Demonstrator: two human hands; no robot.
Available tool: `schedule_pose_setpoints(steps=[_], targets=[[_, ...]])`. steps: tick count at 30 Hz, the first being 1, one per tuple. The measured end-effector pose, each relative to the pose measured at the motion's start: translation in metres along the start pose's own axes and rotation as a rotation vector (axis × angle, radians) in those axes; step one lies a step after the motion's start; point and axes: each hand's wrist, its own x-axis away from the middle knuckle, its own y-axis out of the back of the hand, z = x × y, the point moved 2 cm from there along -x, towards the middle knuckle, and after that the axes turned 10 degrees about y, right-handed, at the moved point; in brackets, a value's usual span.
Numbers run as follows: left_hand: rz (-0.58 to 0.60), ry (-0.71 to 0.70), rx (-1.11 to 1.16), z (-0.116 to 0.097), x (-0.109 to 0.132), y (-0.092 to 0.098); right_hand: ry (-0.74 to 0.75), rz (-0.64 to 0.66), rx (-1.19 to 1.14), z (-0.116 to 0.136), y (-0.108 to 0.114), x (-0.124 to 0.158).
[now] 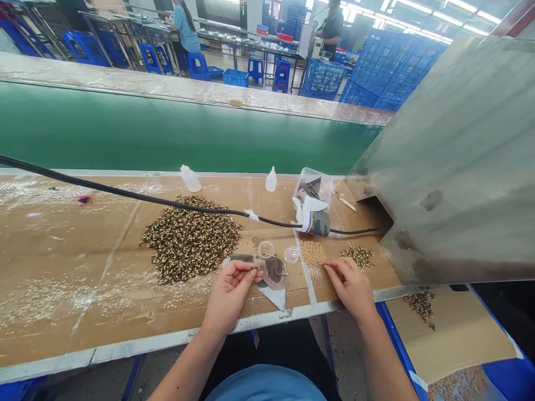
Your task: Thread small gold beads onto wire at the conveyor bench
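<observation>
My left hand (232, 294) pinches a small dark and gold piece (256, 268) between thumb and fingertips, above a camouflage cloth (273, 273). The piece resembles those in the large heap (192, 239) to its left. With thumb and fingers closed together, my right hand (353, 287) is at the lower right edge of a patch of small tan beads (312, 253). A tiny dark tip shows at its fingertips, too small to name. Close by are a round clear dish (266, 249) with a thin stick in it and a small clear cup (291, 255).
A black cable (137, 196) crosses the cardboard-covered bench. Two white squeeze bottles, one on the left (191, 179) and one on the right (271, 180), stand behind a clear box (330, 184) of cloth. A metal housing (443, 167) rises at right; a green belt (167, 131) runs beyond.
</observation>
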Motion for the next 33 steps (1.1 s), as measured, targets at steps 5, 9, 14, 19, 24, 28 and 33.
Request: schedule_pose_setpoints(steps=[5,9,14,19,24,28,33], targets=[[-0.012,-0.004,-0.003,-0.001,0.002,0.0,0.103,0.086,0.04,-0.009,-0.004,-0.001],[-0.022,-0.006,0.004,-0.001,0.003,0.0,0.149,0.133,0.075,-0.01,-0.004,-0.002],[-0.014,-0.007,0.008,0.0,0.003,0.0,0.195,0.154,0.085,-0.012,-0.003,-0.001],[-0.008,-0.009,0.01,0.001,0.003,0.001,0.249,0.195,0.179,-0.011,-0.006,-0.002],[-0.006,-0.016,0.021,0.0,0.004,0.0,0.258,0.244,0.206,-0.012,-0.006,-0.006],[0.029,0.022,0.054,0.003,0.011,-0.005,0.222,0.227,0.143,-0.009,-0.004,-0.004],[0.101,0.103,0.14,0.012,0.022,-0.025,0.207,0.171,-0.101,0.027,-0.003,-0.002]])
